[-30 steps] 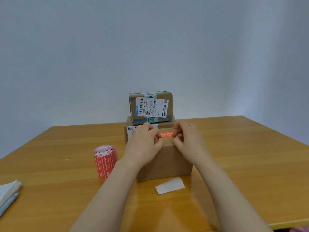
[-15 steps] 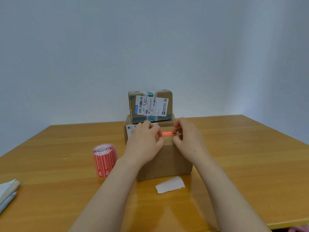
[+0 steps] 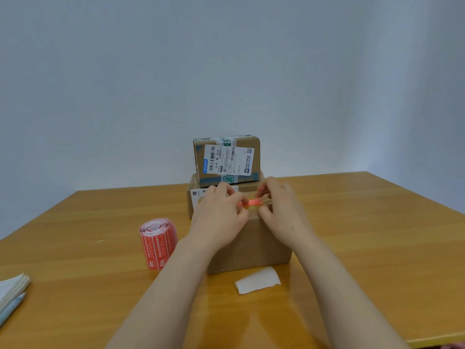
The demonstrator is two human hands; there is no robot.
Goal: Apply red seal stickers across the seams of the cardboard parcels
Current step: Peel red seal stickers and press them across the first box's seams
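2 pinches stretch the red seal sticker [image 3: 250, 203], my left hand [image 3: 219, 217] and right hand [image 3: 281, 212] at its ends, just over the near parcel [image 3: 259, 245] top. I'd hold it taut, square across the seam, then press from the middle outward.

The left hand [image 3: 219, 217] and right hand [image 3: 281, 212] hide both ends of the red sticker [image 3: 250, 203] and the top of the near parcel [image 3: 256, 248], the notebook [image 3: 11, 288] and pen [image 3: 11, 308] are cut off at the left edge, and the shipping label [image 3: 227, 159] is too small to read.
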